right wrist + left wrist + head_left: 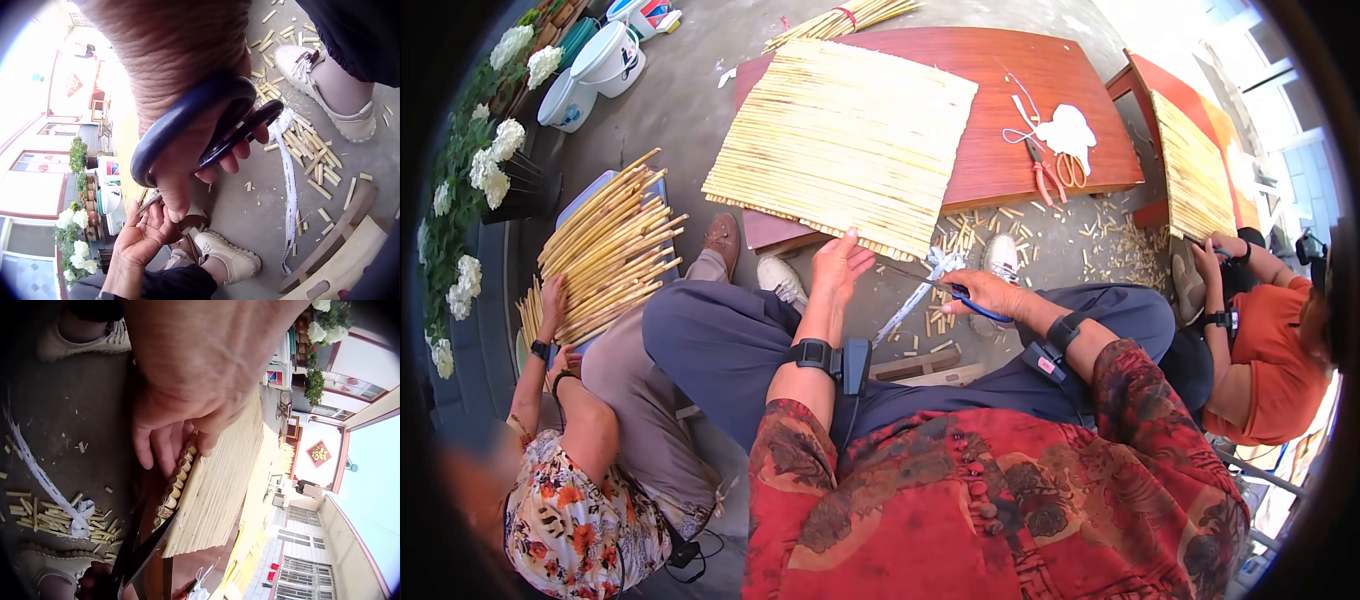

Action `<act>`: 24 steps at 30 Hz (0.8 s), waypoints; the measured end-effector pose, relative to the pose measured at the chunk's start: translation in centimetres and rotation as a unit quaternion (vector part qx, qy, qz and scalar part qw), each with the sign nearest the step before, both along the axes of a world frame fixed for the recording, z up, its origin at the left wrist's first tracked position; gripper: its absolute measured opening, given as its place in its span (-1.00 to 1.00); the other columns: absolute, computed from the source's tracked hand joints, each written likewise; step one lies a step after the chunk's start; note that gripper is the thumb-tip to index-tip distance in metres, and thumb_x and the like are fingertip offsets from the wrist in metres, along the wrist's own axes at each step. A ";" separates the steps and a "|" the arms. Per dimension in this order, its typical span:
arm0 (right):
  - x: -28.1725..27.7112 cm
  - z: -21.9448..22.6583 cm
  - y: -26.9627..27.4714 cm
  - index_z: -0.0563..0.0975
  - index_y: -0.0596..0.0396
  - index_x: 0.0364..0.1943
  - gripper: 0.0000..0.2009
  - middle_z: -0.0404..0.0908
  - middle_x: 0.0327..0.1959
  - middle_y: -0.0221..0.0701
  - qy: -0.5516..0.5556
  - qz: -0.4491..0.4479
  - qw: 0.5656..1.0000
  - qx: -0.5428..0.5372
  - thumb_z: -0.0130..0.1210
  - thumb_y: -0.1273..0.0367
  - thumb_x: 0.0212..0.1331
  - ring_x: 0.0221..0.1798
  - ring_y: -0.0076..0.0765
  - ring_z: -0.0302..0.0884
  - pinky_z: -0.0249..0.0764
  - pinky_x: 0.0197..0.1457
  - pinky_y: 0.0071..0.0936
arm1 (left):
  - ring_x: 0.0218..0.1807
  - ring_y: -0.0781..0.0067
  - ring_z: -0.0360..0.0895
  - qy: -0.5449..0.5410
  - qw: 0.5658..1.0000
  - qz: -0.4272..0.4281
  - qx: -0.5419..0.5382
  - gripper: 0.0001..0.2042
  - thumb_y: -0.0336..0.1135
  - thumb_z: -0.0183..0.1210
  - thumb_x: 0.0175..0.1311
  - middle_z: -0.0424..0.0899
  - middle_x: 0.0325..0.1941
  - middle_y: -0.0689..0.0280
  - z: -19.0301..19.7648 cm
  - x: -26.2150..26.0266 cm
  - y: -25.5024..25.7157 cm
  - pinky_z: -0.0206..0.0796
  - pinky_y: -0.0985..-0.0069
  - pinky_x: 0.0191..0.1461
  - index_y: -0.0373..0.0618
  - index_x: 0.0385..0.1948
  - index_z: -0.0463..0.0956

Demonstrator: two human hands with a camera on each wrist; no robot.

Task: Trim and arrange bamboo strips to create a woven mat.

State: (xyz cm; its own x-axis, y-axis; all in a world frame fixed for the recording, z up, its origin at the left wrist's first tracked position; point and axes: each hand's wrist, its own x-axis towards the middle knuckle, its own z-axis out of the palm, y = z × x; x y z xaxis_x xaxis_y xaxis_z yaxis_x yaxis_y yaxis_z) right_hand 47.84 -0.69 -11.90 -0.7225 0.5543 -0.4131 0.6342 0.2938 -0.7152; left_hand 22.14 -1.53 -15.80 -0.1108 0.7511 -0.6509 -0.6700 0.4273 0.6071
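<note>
A mat of pale stalks (840, 150) laid side by side lies on the red table, its near edge toward me. At that edge my left hand (838, 268) pinches the mat, thumb on top and fingers under the cut stalk ends (175, 484). My right hand (992, 293) holds scissors (983, 308) by their blue handles, fingers through the loops in the right wrist view. In the left wrist view the scissor blades (149, 555) stand apart, one tip right at the mat's corner. Behind my left hand, part of the near edge is hidden.
Pliers (1045, 178), orange-handled scissors (1070, 170) and white string (1065, 130) lie on the red table (1010, 60). Cut stalk pieces (306, 144) and a white strip (290, 200) litter the floor. People sit on both sides, one by loose stalks (605, 260), one by another mat (1193, 170).
</note>
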 end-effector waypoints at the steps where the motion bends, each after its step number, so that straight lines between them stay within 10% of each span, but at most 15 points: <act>1: -0.2 0.2 -0.1 0.34 0.15 -0.02 -0.35 0.43 -0.15 -0.10 -0.006 -0.022 1.000 -0.017 0.03 -0.09 -0.07 -0.06 -0.06 0.38 0.30 -0.02 -0.34 | -0.19 0.12 0.45 -0.003 1.000 0.004 -0.004 -0.63 -0.24 0.18 0.05 0.46 -0.25 0.05 0.0 0.1 0.0 0.35 0.19 -0.08 -0.29 -0.20 0.32; 24: -1.5 0.6 0.9 0.37 0.17 -0.04 -0.33 0.47 -0.17 -0.12 -0.064 -0.044 0.996 0.042 0.04 -0.11 -0.11 -0.07 -0.05 0.40 0.32 -0.03 -0.30 | -0.23 0.12 0.45 -0.019 1.000 0.009 -0.005 -0.62 -0.26 0.20 0.03 0.42 -0.24 0.02 -0.1 0.0 0.0 0.39 0.20 -0.12 -0.30 -0.19 0.32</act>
